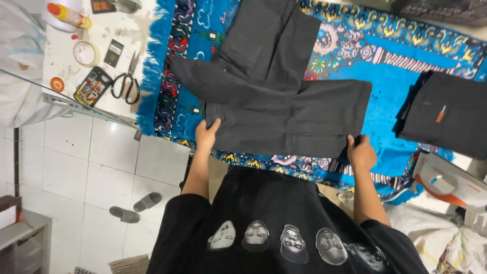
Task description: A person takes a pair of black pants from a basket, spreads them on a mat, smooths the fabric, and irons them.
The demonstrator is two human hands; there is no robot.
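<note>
Dark grey trousers (284,109) lie spread on a blue patterned rug (401,96) that covers a table. One leg is folded across, the other part runs up toward the far edge. My left hand (205,134) pinches the near left corner of the folded cloth. My right hand (359,151) grips the near right corner of the same fold. Both arms reach out from my black printed shirt.
A second folded dark garment (446,119) lies at the right on the rug. At the left, a white surface holds scissors (127,81), a tape roll (86,52), a phone (92,86) and a bottle (68,15). An iron (446,182) sits at the right. Grey slippers (134,208) lie on the tiled floor.
</note>
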